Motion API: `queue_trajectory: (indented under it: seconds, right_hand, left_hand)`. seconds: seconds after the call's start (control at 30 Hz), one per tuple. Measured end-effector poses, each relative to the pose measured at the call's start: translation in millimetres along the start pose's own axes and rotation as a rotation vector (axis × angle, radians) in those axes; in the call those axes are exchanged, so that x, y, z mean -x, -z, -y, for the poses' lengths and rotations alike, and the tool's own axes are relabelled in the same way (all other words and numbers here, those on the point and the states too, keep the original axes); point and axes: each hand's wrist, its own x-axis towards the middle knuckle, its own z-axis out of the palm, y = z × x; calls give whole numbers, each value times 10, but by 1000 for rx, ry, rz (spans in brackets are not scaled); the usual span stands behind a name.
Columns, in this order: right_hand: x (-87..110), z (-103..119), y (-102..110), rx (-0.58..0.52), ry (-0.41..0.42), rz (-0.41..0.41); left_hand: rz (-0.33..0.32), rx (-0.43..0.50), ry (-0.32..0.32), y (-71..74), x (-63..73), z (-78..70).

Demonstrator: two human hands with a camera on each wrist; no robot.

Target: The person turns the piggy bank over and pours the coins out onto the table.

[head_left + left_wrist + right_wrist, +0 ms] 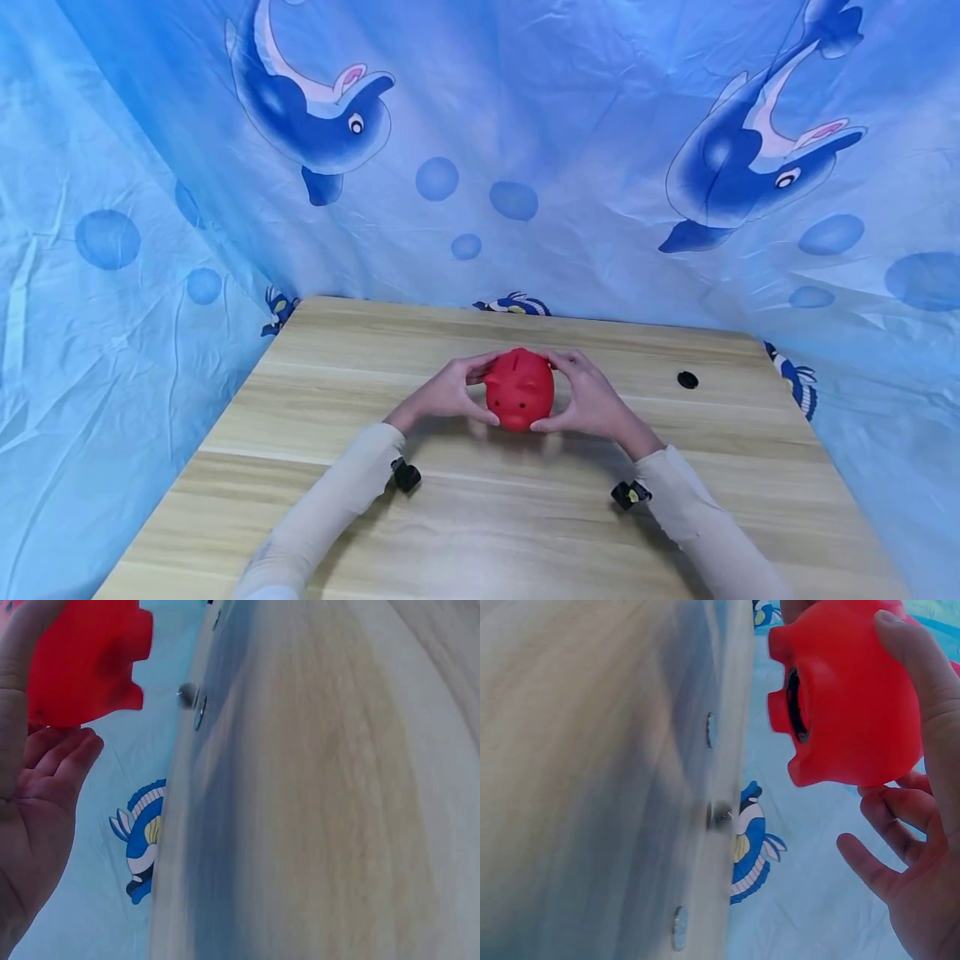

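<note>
Pinching one red piggy bank (517, 390) from its left, the left hand (446, 390) helps hold it above the tabletop (450, 533), near the far edge's middle; below are at least three coins (712, 730); the right hand (588, 396) pinches opposite, presumably for balance; one black disc (687, 380), perhaps its plug, lies toward the far right corner.
</note>
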Motion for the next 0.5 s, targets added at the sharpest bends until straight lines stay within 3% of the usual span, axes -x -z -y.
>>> queue_trajectory:
  seconds: [0.23, 0.5]
  right_hand:
    - [46, -36, -8, -35, -21, -2]
    - [69, -97, -36, -70, -32, 36]
  left_hand:
    - [28, 17, -26, -18, -54, 11]
    - [19, -17, 57, -45, -67, 3]
